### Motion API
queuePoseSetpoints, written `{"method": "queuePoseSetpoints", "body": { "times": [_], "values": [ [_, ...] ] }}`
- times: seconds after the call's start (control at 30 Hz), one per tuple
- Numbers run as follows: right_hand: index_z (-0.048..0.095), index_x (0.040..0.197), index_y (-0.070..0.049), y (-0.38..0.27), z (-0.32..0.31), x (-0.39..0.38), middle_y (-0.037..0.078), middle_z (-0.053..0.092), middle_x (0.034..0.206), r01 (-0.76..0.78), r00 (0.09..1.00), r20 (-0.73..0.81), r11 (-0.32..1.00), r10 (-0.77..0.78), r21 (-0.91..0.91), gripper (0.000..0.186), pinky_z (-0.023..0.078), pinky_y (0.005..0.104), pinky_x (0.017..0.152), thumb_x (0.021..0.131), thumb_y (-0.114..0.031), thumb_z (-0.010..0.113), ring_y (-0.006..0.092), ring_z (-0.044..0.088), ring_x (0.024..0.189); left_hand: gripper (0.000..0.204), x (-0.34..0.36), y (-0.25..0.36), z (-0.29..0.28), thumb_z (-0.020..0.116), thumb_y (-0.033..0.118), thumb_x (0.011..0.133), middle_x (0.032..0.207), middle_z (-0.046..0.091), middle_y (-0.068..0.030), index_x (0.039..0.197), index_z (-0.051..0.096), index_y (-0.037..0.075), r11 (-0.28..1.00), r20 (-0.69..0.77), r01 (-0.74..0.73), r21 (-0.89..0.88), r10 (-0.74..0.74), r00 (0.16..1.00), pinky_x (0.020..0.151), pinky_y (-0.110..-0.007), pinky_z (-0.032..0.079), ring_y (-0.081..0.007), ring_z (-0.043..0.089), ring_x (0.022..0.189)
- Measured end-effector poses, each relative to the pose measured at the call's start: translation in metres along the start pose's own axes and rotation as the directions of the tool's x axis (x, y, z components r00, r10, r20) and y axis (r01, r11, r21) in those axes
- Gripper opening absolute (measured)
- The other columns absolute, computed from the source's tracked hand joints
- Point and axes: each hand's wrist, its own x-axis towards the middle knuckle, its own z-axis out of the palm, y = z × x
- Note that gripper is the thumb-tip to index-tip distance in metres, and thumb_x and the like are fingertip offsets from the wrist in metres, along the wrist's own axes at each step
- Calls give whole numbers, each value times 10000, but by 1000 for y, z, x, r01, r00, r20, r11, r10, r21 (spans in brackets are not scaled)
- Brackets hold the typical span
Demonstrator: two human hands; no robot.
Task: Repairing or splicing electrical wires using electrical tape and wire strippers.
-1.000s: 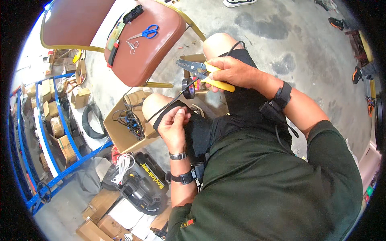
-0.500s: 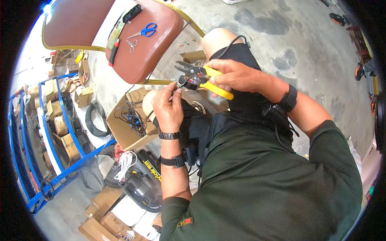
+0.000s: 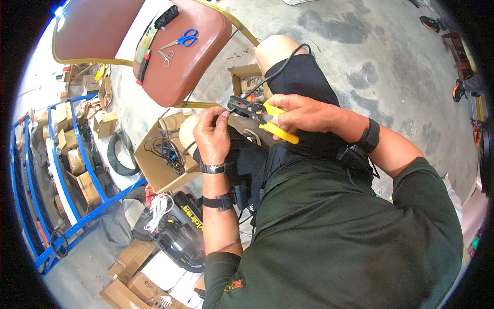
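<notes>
My right hand (image 3: pixel 306 114) is wrapped round the yellow handles of a pair of wire strippers (image 3: pixel 280 133), whose dark jaws point left. Thumb and fingers of my left hand (image 3: pixel 212 136) pinch a thin dark wire right at those jaws. The wire's tip is too small to make out, and the jaws look closed around or beside it. A black cable (image 3: pixel 280 68) arcs over my right knee and runs down behind the jaws.
A brown chair (image 3: pixel 190 56) ahead holds blue scissors (image 3: pixel 185 38), small metal scissors (image 3: pixel 166 57) and a red-black cutter (image 3: pixel 144 67). An open carton (image 3: pixel 154 175) with tangled cables stands left; a smaller carton (image 3: pixel 236 82) sits ahead. Blue shelving (image 3: pixel 85 221) and a black vacuum cleaner (image 3: pixel 180 237) are at left.
The strippers have come down slightly, and their jaws, spread before, have closed in beside my left fingertips. The black cable now stretches from my knee toward the jaws.
</notes>
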Motion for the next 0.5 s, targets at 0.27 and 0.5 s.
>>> {"method": "queuePoseSetpoints", "body": {
  "times": [0.27, 0.5],
  "values": [
    [470, 1175, -2, -1, 8, -1, 81, 618, 982, -81, 994, 75, 996, 83, -30, 269, 509, 273, 704, 943, -125, 533, 133, 630, 822, 75, 4, -8, 0, 667, -54, 814, 923, 662, -102, 876, 650, -16, 997, -17, -71, -15, 70, 997, 800, -299, 483, -196, 606, 860],
    [461, 1192, -3, 7, 9, 5, 61, 602, 957, -97, 993, 51, 989, 103, -114, 286, 466, 236, 640, 961, -153, 538, 100, 586, 778, 65, 3, -2, -1, 653, -51, 836, 1040, 649, -114, 886, 649, -11, 980, -8, -188, 59, 188, 982, 849, -282, 466, -166, 578, 956]
  ]
}}
